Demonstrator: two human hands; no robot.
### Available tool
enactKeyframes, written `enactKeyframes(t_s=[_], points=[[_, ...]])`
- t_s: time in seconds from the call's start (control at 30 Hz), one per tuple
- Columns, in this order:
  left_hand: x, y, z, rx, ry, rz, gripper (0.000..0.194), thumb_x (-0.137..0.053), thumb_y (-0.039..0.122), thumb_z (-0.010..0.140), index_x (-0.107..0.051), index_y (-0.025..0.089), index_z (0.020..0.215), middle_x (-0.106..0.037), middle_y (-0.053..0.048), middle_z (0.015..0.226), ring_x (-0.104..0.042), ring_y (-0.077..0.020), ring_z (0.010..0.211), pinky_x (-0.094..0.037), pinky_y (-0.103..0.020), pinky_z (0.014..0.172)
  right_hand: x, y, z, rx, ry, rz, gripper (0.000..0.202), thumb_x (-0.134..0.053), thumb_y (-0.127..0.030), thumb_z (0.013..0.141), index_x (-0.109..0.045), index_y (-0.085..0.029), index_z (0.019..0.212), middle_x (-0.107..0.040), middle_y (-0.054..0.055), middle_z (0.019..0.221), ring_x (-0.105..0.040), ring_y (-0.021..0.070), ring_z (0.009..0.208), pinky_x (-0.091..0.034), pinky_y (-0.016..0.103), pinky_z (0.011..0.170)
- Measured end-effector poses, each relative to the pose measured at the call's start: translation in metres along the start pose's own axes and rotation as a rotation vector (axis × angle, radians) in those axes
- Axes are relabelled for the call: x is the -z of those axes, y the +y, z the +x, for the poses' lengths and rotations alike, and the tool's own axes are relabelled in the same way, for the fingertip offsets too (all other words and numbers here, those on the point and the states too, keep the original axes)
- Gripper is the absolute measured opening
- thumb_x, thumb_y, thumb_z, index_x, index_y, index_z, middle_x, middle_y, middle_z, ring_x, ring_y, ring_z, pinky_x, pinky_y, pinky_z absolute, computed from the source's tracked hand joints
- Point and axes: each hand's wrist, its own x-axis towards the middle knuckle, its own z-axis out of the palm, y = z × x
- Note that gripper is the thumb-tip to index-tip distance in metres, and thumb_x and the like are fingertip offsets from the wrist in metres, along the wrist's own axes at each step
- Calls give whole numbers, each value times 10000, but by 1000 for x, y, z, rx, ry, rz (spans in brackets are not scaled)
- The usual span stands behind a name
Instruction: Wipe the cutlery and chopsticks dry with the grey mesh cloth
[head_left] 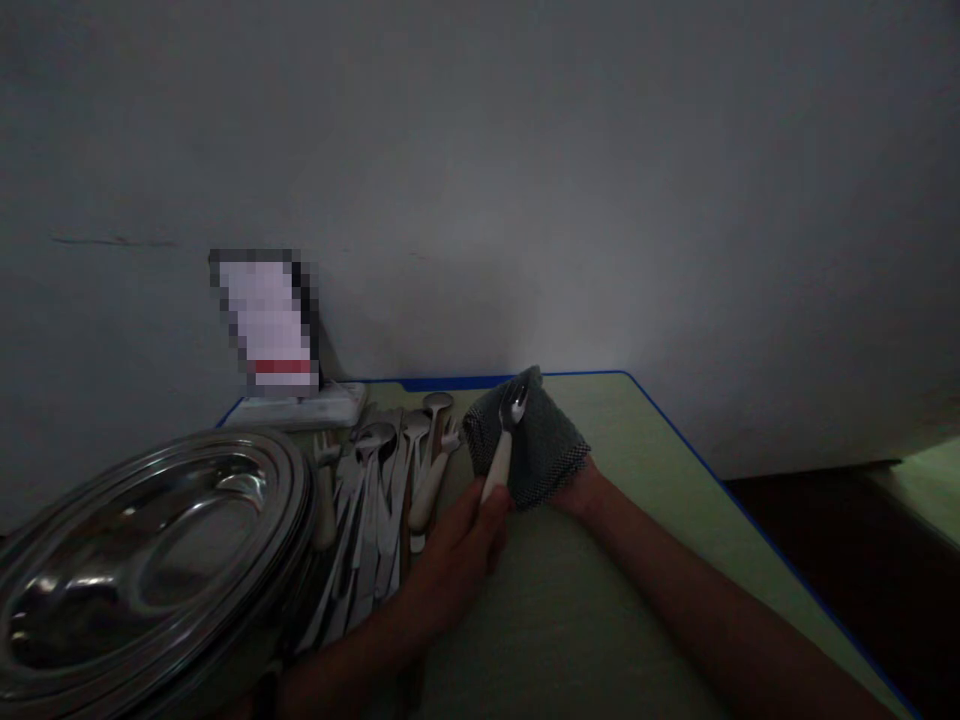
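Plain grey wall (525, 180) behind, dim light; pale green surface (600, 610) with blue edging, its far edge close to the wall. Fork (499, 462), pale-handled, raised around the middle of the surface, toward the far edge, tines upward and lying against a grey cloth (555, 440). Left hand (457, 545): fingers closed on the lower handle. Right hand (585, 490) comes in from the right edge side, mostly behind the cloth; its fingers are hidden, so cannot tell whether they grip or lie open. Handling notes, my judgement: a firm, low hold on the handle leaves head and neck free; cloth best backed evenly by the palm, pressure light over the tine points, which could snag the weave; small turns of the handle would bring both faces to the fabric. Elbow room is tight on the left, where loose cutlery (367, 530) lies beside the left forearm: knives, spoons, more pale-handled forks, no holder seen around them. Containers: oval metal dishes (292, 480), stacked, at the left edge; the top one shows bare polished metal and reflections, insides of the lower ones hidden. Far left corner: white block (315, 408), blurred upright screen (270, 320) by it.
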Motion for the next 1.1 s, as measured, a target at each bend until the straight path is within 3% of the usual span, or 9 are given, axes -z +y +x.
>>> enactKeyframes(t_s=[0.1, 0.23, 0.33, 0.63, 0.77, 0.9, 1.1], points=[[-1, -2, 1, 15, 18, -32, 333, -344, 497, 881, -460, 195, 800, -367, 63, 577, -326, -98, 500, -262, -215, 452, -3, -1, -4, -56, -26, 57, 207, -654, -336, 675, -642, -184, 814, -671, -15, 686, -613, 130, 710, -476, 249, 755], [-2, -7, 4, 29, 45, -94, 341, -371, 521, 865, -480, 200, 898, -366, 56, 604, -318, -100, 517, -267, -208, 456, -12, -2, -9, -59, -132, -19, 280, -711, -157, 610, -631, -185, 878, -677, -23, 730, -606, 103, 628, -471, 226, 662], [-1, -6, 5, 78, 38, -149, 350, -422, 513, 847, -491, 206, 1000, -409, 39, 662, -353, -105, 548, -283, -203, 470, -14, -1, -9, -43, -132, -43, 259, -709, -154, 618, -627, -177, 863, -682, -6, 764, -613, 106, 643, -472, 239, 676], [1, -7, 1, 116, -27, -176, 429, -462, 486, 831, -484, 224, 1170, -470, 24, 717, -423, -124, 629, -350, -220, 547, -18, 1, -6, -22, 54, 2, 191, -719, -199, 572, -640, -173, 744, -676, -16, 656, -604, 124, 580, -487, 261, 629], [2, -11, 2, 43, -65, -63, 427, -441, 483, 853, -489, 227, 1190, -549, -11, 835, -494, -158, 752, -405, -264, 670, -19, 3, -2, 7, 224, 34, 164, -704, -243, 565, -654, -159, 697, -667, -14, 618, -596, 130, 571, -489, 265, 639], [2, -5, 1, -62, -70, 3, 375, -421, 441, 879, -497, 231, 1181, -578, -32, 1002, -505, -186, 924, -390, -286, 810, -20, 4, -1, 1, 285, 31, 125, -664, -258, 609, -654, -159, 684, -663, -6, 601, -607, 149, 603, -490, 282, 672], [1, -1, -1, -24, -51, -22, 311, -421, 468, 866, -554, 192, 919, -562, -4, 816, -491, -150, 734, -398, -253, 667, -18, 1, -1, -83, 193, 79, 136, -599, -299, 706, -635, -168, 703, -674, 13, 638, -635, 178, 748, -481, 297, 749]])
